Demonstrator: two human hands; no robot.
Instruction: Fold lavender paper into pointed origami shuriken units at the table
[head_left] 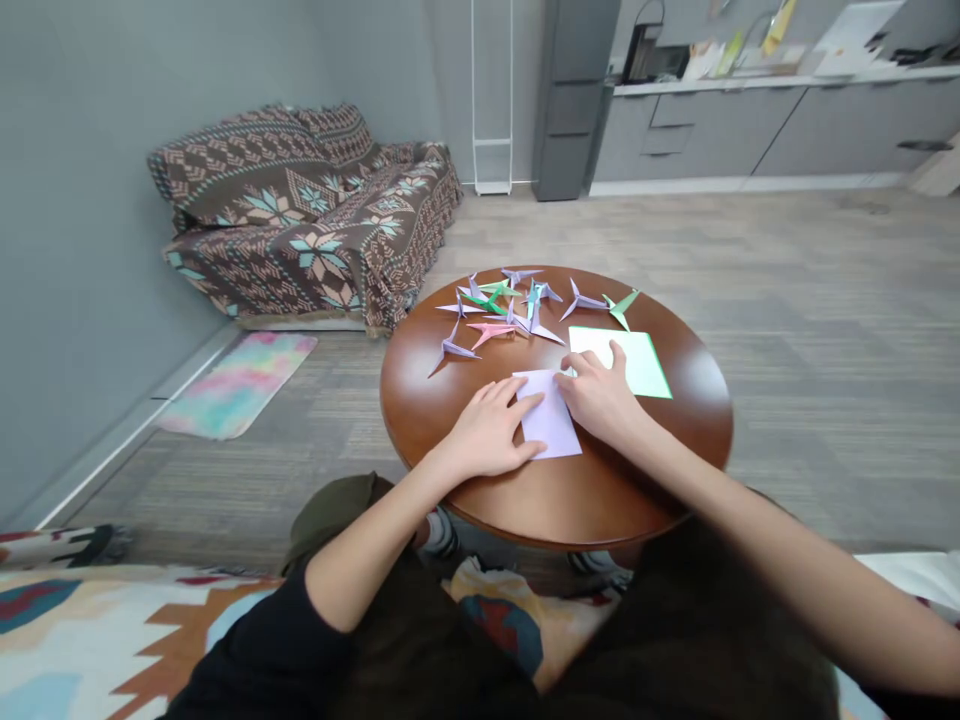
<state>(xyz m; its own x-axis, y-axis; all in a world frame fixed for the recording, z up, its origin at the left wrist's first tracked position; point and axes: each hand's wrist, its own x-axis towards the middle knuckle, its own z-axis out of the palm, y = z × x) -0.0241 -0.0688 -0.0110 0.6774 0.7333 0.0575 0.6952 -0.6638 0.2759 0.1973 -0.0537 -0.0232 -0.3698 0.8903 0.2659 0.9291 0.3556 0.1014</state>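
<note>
A sheet of light purple paper (551,420), apparently folded, lies on the round brown table (487,500) in front of me. My left hand (491,430) rests flat over its left edge, the fingers spread. At the upper right edge of this sheet, my right hand (600,390) has its thumb and a finger close together on the paper, while another finger sticks up. Partly beneath the right hand is a white sheet with a green border (645,365). Beyond the hands stand several folded paper cranes, among them a pink one (495,330), a green one (486,300) and a purple one (452,348).
A sofa with a patterned cover (315,220) stands at the far left, with a pastel mat (240,385) on the floor before it. Grey kitchen cabinets (705,135) and a tall grey fridge (574,100) line the far wall. My legs are under the table edge.
</note>
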